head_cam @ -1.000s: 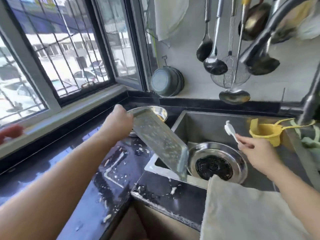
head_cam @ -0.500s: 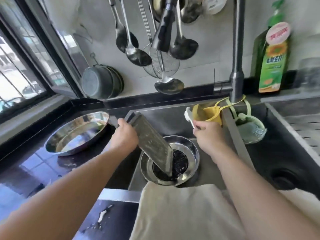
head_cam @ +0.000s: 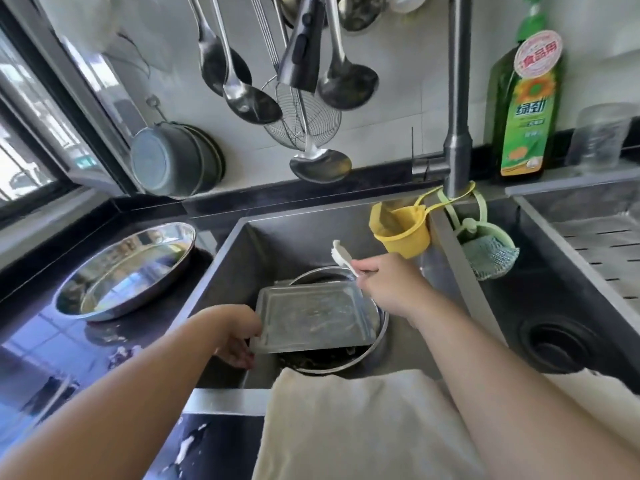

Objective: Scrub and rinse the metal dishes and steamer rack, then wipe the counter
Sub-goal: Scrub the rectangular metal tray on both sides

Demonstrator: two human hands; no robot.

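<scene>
Right now the rectangular metal tray [head_cam: 313, 320] lies nearly flat across the top of a round metal basin [head_cam: 375, 337] that sits on the floor of the sink [head_cam: 277, 237]. The left hand [head_cam: 235, 336] grips the tray's near-left corner, fingers curled under its edge. The right hand [head_cam: 384, 284], just behind the tray's far-right corner, pinches the handle of a small white brush [head_cam: 341, 256] with its bristled head raised clear of the tray.

Judging by the streaky film on the tray, scrubbing has barely begun; no water runs from the faucet [head_cam: 301, 46] above. The steamer rack is not something I can pick out. Left of the sink, a round metal dish [head_cam: 128, 271] rests tilted on the dark counter [head_cam: 52, 358], which is spotted with pale scraps (so wiping looks far off).

The basin holds dark residue, mostly hidden under the tray. Behind the sink hangs a yellow cup [head_cam: 401, 230], contents unclear, and beside it a green holder [head_cam: 491, 251] carrying a scouring pad. A pale cloth [head_cam: 346, 427] is draped over the sink's near edge.
</scene>
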